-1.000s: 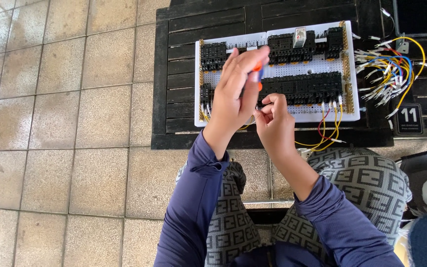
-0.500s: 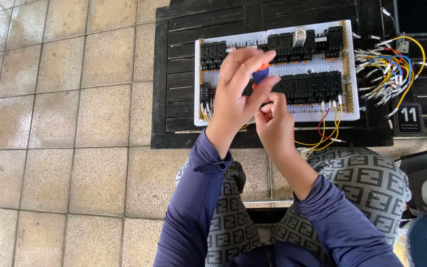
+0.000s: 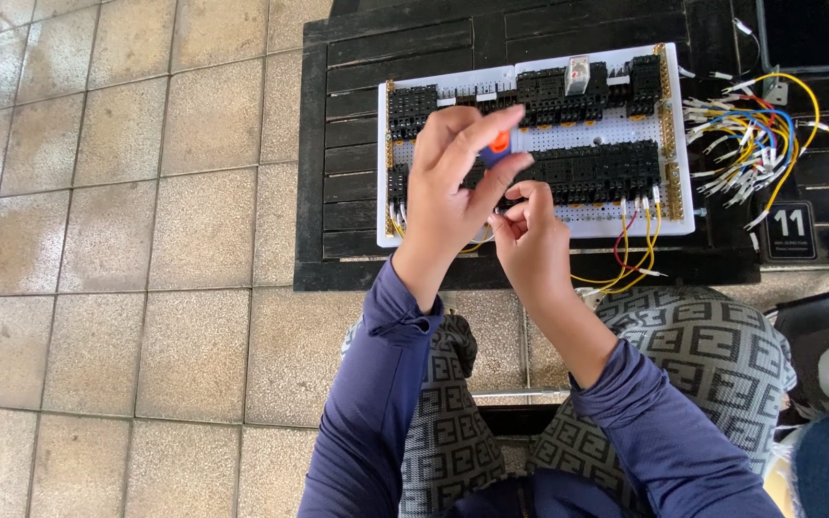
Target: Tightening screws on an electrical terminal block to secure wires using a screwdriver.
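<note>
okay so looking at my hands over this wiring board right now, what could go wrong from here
The left hand holds a blue-and-orange screwdriver over the white perforated board; a slip could jab the black relay sockets. The right hand pinches something small at the board's near edge; it could drop onto the dark slatted table. The loose bundle of coloured wires beside the board could snag.

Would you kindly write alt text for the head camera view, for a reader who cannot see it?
A person's left hand holds an orange-and-blue tool over a white wiring board while the right hand pinches something small at the board's near edge. A bundle of loose coloured wires lies to the right on the black slatted table.
</note>
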